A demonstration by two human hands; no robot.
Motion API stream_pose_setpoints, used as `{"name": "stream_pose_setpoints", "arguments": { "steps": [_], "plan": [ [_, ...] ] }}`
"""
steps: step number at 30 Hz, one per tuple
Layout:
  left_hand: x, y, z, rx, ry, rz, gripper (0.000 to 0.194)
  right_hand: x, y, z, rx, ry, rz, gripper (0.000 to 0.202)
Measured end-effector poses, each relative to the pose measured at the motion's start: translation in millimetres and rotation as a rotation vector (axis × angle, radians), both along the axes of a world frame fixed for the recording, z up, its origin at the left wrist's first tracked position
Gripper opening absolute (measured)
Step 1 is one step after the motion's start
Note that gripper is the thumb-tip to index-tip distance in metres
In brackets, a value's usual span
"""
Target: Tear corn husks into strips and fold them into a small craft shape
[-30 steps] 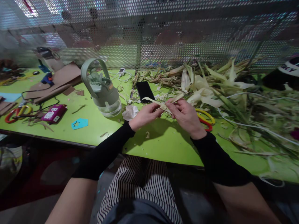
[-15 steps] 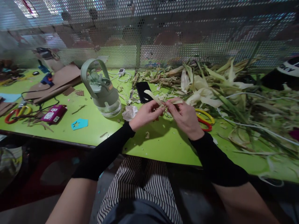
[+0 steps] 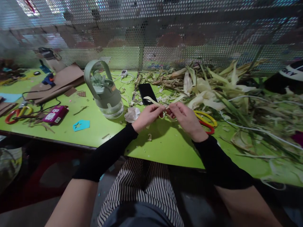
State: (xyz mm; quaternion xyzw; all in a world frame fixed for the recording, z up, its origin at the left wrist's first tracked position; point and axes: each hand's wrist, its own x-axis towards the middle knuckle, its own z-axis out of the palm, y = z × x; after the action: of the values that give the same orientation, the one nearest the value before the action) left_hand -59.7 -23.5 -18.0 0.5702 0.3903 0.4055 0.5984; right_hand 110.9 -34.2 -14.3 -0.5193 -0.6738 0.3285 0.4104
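My left hand [image 3: 149, 116] pinches a pale corn husk strip [image 3: 153, 101] between thumb and fingers; one end of the strip sticks out to the upper left, over a black phone [image 3: 147, 92]. My right hand [image 3: 186, 119] is closed on the strip's other side, fingertips close to those of the left. Parts of the strip are hidden behind the fingers. Both hands hover above the green table [image 3: 163, 148]. Scissors with yellow and red handles [image 3: 208, 121] lie beside my right hand. A crumpled whitish piece [image 3: 132, 114] rests by my left wrist.
A green-lidded water bottle [image 3: 105, 94] stands left of my hands. Corn husks [image 3: 205, 88] are heaped at the back right, crossed by a white cable [image 3: 253, 126]. Further left are a purple power block [image 3: 55, 114], a blue paper tag [image 3: 81, 125] and brown cardboard [image 3: 59, 78]. Perforated metal [image 3: 151, 34] borders the back.
My fingertips have shifted slightly, and the strip's free end has dipped lower over the phone. The strip part that stuck out above my right hand no longer shows in the same way.
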Motion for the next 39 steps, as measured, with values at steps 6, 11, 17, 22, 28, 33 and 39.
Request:
{"name": "stream_pose_setpoints", "arguments": {
  "steps": [6, 11, 17, 22, 28, 33, 39],
  "plan": [
    [-6, 3, 3.3, -0.009, -0.063, 0.002, 0.015, 3, -6, 13.2, -0.013, -0.142, 0.194, 0.045],
    [-10, 3, 9.5, 0.016, -0.046, -0.025, 0.011, 12, -12, 28.0, -0.135, -0.098, 0.305, 0.041],
    [-10, 3, 8.0, 0.045, 0.063, -0.108, 0.011, 9, -4, 14.7, -0.010, -0.058, 0.107, 0.044],
    [-8, -3, 6.5, 0.161, 0.245, -0.233, 0.016, 0, -1, 6.7, -0.043, 0.074, 0.099, 0.041],
    [-7, -7, 6.8, 0.160, 0.287, -0.278, 0.038, -2, -2, 6.7, -0.065, 0.238, 0.091, 0.034],
    [-5, -4, 2.0, 0.219, 0.313, -0.299, 0.029, -1, -2, 8.0, 0.003, 0.119, 0.122, 0.027],
    [0, -6, -0.1, 0.230, 0.299, -0.349, 0.030, -6, -7, 8.1, -0.073, 0.265, 0.078, 0.023]
  ]
}}
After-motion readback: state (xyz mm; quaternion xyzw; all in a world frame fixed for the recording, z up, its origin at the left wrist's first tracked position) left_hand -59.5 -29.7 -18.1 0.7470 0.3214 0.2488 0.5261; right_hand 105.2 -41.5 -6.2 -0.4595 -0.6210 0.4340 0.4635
